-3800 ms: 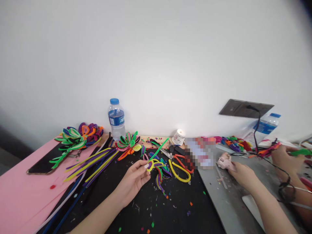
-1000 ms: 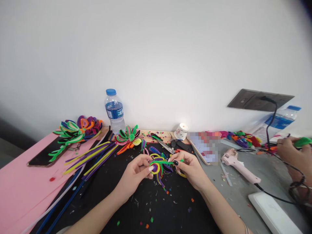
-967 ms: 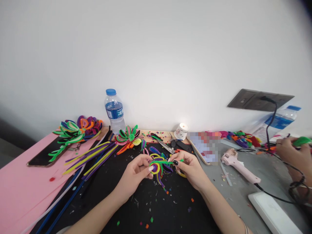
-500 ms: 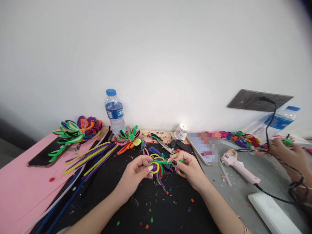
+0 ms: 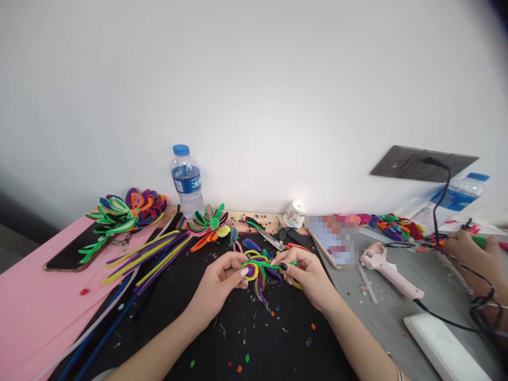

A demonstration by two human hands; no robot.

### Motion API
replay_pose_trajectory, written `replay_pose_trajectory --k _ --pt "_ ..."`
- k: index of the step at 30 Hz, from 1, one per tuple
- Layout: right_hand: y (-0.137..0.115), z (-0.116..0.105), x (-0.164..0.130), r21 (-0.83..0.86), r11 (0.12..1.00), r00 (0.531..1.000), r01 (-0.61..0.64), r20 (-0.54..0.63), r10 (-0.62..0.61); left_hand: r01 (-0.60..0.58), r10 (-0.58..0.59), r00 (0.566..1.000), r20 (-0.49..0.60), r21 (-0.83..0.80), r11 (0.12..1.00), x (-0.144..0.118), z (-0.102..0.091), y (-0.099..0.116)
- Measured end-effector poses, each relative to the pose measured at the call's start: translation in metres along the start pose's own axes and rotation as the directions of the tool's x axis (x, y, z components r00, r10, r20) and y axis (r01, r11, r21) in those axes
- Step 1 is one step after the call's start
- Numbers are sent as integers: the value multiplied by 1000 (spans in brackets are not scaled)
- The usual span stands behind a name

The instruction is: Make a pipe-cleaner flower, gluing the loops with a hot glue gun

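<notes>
Nearest to us, an orange scrap (image 5: 239, 368) lies on a black mat (image 5: 230, 338), and a white block (image 5: 444, 344) rests on the grey worktop (image 5: 381, 328) to the right. Just beyond, 2 hands meet above the mat. We see the left hand (image 5: 220, 280) pinching a yellow-and-purple coil (image 5: 251, 272), its thumb on the coil's left side; the coil's right part shows outside that grip. The right hand (image 5: 307, 272) has thumb and fingers closed on a green strip (image 5: 264, 263), which runs from the coil's upper edge into the right grip, its tip poking past the thumb. So the coil lies in the left grip and apart from the right 1. Close to it we find multicoloured loops (image 5: 260, 288); we cannot tell whether they join the coil. Farther right, a pink glue gun (image 5: 391, 272) lies near another person's hand (image 5: 470, 254). Behind the right hand we see scissors (image 5: 272, 241) and a phone (image 5: 333, 241). Farthest off, a water bottle (image 5: 187, 182) stands upright by the wall (image 5: 254, 106).
</notes>
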State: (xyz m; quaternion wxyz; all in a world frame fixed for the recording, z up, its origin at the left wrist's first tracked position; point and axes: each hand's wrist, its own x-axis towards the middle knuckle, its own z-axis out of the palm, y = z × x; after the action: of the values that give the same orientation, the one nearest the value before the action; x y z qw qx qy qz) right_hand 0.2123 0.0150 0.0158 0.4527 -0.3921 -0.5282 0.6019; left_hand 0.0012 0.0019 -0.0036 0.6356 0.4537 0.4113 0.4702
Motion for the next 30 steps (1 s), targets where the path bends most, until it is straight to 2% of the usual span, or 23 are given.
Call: replay_pose_trajectory --k 20,30 --pt "3 7 -1 -24 1000 1000 -4 27 5 18 -18 997 -75 3 1000 0 1 5" --pt "8 14 -3 -33 999 1000 -1 -9 1 10 -11 994 -113 -10 1000 0 1 6"
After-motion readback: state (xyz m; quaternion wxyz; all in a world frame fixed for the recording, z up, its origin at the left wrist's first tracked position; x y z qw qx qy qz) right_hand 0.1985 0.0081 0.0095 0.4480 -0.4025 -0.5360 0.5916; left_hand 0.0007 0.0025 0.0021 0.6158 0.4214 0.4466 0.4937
